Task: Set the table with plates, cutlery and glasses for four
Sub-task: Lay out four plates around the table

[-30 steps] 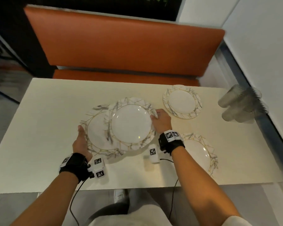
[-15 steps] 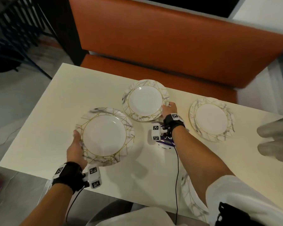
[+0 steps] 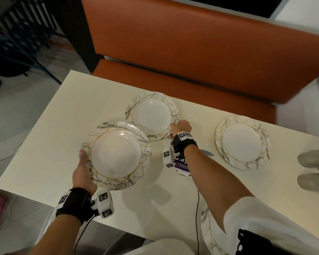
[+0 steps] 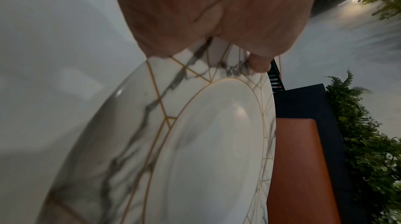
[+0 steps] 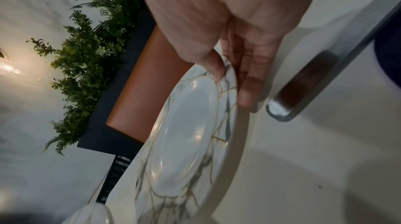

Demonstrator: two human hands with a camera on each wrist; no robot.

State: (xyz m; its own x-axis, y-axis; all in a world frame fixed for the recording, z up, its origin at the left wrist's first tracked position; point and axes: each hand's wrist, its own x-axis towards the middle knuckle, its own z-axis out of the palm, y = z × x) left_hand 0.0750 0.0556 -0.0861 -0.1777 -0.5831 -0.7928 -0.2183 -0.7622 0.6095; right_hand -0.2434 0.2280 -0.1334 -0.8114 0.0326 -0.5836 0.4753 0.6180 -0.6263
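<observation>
Marbled white plates with gold lines are on the cream table [image 3: 44,144]. My left hand [image 3: 83,168] grips the near-left plate [image 3: 116,159] by its left rim and holds it slightly above the table; the thumb [image 4: 259,63] lies on top of that plate [image 4: 195,142]. My right hand [image 3: 180,126] pinches the right rim of the far plate [image 3: 152,115] near the table's far edge. The thumb [image 5: 217,71] presses on top of this plate [image 5: 188,142], with fingers [image 5: 247,90] underneath. That side is tipped up.
A third plate [image 3: 242,142] lies at the far right and a fourth plate [image 3: 208,227] sits at the near edge, mostly hidden by my right arm. Cutlery [image 3: 206,153] and a purple packet [image 3: 181,162] lie under my right wrist. Glasses [image 3: 315,170] stand at the right edge. An orange bench [image 3: 191,52] runs behind.
The two stacked plates have come apart. My right hand carried the top one to the far side; my left hand drew the other toward the near left.
</observation>
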